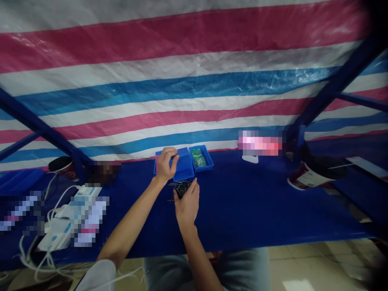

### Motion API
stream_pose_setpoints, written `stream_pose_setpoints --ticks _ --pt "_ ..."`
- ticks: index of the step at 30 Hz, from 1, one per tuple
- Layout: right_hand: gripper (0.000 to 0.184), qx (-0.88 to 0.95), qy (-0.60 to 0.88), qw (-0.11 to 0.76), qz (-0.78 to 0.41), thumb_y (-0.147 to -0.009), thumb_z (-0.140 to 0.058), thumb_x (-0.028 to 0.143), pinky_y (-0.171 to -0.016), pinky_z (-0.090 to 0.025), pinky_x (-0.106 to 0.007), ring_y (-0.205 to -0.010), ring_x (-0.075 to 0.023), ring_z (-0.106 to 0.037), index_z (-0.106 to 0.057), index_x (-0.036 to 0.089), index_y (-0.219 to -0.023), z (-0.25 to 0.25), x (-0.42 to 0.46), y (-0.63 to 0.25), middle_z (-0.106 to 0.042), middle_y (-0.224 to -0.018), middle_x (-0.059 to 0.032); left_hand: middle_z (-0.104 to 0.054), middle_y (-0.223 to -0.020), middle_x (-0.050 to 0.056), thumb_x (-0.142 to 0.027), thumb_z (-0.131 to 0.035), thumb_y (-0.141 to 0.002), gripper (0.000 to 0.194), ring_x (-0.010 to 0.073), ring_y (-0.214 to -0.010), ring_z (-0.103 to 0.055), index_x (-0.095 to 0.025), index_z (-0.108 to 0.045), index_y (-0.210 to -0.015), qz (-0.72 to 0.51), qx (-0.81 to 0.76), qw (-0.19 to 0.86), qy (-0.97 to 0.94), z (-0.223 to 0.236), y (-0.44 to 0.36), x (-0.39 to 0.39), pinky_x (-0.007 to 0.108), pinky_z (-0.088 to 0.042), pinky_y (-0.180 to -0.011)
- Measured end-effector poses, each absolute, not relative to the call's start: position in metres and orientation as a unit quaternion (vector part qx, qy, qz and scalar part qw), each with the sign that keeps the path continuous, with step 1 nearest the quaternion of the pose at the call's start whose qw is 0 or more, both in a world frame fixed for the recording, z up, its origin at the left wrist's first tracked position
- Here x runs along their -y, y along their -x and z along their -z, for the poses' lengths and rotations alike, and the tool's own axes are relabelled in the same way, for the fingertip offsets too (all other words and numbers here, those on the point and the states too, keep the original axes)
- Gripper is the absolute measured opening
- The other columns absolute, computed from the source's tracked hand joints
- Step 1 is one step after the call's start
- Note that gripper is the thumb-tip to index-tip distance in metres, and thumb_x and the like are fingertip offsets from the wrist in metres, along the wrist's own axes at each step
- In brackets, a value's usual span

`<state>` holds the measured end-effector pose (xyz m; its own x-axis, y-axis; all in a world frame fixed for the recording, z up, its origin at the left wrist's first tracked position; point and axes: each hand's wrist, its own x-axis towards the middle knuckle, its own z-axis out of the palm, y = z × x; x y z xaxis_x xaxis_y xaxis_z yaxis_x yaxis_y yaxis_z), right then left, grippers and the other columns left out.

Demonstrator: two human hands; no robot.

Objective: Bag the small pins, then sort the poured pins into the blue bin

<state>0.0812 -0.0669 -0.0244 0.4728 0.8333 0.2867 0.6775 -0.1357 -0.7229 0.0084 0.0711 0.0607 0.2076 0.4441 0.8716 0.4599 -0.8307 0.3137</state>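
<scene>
Nearest is the white sleeve (pixel 98 277) of the left arm, near the jeans (pixel 242 268). On the blue table (pixel 242 210), the right hand (pixel 188 204) is curved around a pile of thin dark pieces (pixel 182 189), just before the boxes; whether it grips some, I cannot tell. Farther, the left hand (pixel 165 163) is bent over a blue box (pixel 184 162); whether it pinches something, I also cannot tell. Beside stands a second box (pixel 209 163) with green contents (pixel 198 157). Behind hangs a striped sheet (pixel 182 89).

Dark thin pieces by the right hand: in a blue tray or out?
Out: the pile lies loose on the tabletop, in front of the blue trays, the right hand at its edge.
</scene>
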Motion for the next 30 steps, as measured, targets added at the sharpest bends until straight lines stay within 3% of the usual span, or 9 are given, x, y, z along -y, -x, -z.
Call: stream_pose_setpoints --ticks 4,9,15,20,24,27,30 --pt "0.086 0.504 0.748 0.423 -0.088 -0.094 -0.053 0.048 -0.109 -0.037 -0.053 -0.137 -0.0402 -0.036 -0.016 0.0 -0.155 0.029 0.066 -0.081 -0.039 -0.146 -0.03 -0.061 -0.083 0.003 -0.037 -0.047 -0.098 0.024 0.0173 -0.08 -0.058 -0.019 -0.055 -0.085 0.502 0.426 -0.087 0.747 -0.075 -0.017 -0.103 0.029 -0.045 -0.079" --pt "0.085 0.5 0.744 0.435 -0.088 -0.093 -0.054 0.047 -0.109 -0.038 -0.053 -0.137 -0.0401 -0.036 -0.016 0.002 -0.155 0.031 0.066 -0.081 -0.04 -0.146 -0.0288 -0.057 -0.072 0.0 -0.033 -0.048 -0.094 0.024 0.0149 -0.07 -0.053 -0.018 -0.054 -0.076 0.353 0.528 -0.167 0.754 -0.066 -0.022 -0.15 0.025 -0.041 -0.067" --pt "0.083 0.498 0.74 0.443 -0.09 -0.094 -0.051 0.048 -0.107 -0.039 -0.054 -0.137 -0.04 -0.037 -0.018 0.003 -0.155 0.03 0.065 -0.082 -0.041 -0.146 -0.028 -0.07 -0.082 0.005 -0.036 -0.054 -0.093 0.026 0.0189 -0.077 -0.061 -0.016 -0.065 -0.081 0.255 0.547 -0.152 0.783 -0.052 -0.031 -0.173 0.028 -0.044 -0.071" --pt "0.084 0.494 0.744 0.439 -0.099 -0.095 -0.051 0.05 -0.107 -0.038 -0.053 -0.137 -0.0402 -0.037 -0.018 0.001 -0.155 0.027 0.067 -0.083 -0.04 -0.147 -0.0286 -0.074 -0.085 0.016 -0.036 -0.054 -0.094 0.028 0.0282 -0.087 -0.067 -0.015 -0.07 -0.084 0.2 0.578 -0.102 0.784 -0.042 -0.036 -0.164 0.038 -0.044 -0.084" --pt "0.076 0.464 0.735 0.473 -0.144 -0.097 -0.044 0.051 -0.106 -0.039 -0.051 -0.137 -0.0377 -0.038 -0.022 0.006 -0.155 0.023 0.068 -0.086 -0.039 -0.149 -0.0252 -0.074 -0.087 0.018 -0.035 -0.051 -0.096 0.028 0.0306 -0.093 -0.068 -0.014 -0.07 -0.097 0.176 0.593 -0.068 0.783 -0.04 -0.039 -0.152 0.045 -0.041 -0.095" --pt "0.069 0.416 0.709 0.533 -0.2 -0.1 -0.036 0.05 -0.112 -0.033 -0.047 -0.141 -0.0325 -0.035 -0.026 0.008 -0.153 0.02 0.067 -0.093 -0.036 -0.152 -0.0218 -0.074 -0.092 0.017 -0.035 -0.049 -0.098 0.029 0.0311 -0.097 -0.067 -0.014 -0.068 -0.104 0.19 0.581 -0.042 0.79 -0.049 -0.036 -0.141 0.048 -0.038 -0.099" --pt "0.065 0.347 0.679 0.592 -0.261 -0.101 -0.032 0.051 -0.113 -0.031 -0.044 -0.141 -0.0287 -0.036 -0.03 0.008 -0.15 0.017 0.063 -0.102 -0.038 -0.151 -0.0204 -0.071 -0.11 0.014 -0.032 -0.051 -0.097 0.025 0.0292 -0.108 -0.062 -0.017 -0.065 -0.111 0.304 0.497 0.019 0.813 -0.061 -0.021 -0.117 0.046 -0.039 -0.102"
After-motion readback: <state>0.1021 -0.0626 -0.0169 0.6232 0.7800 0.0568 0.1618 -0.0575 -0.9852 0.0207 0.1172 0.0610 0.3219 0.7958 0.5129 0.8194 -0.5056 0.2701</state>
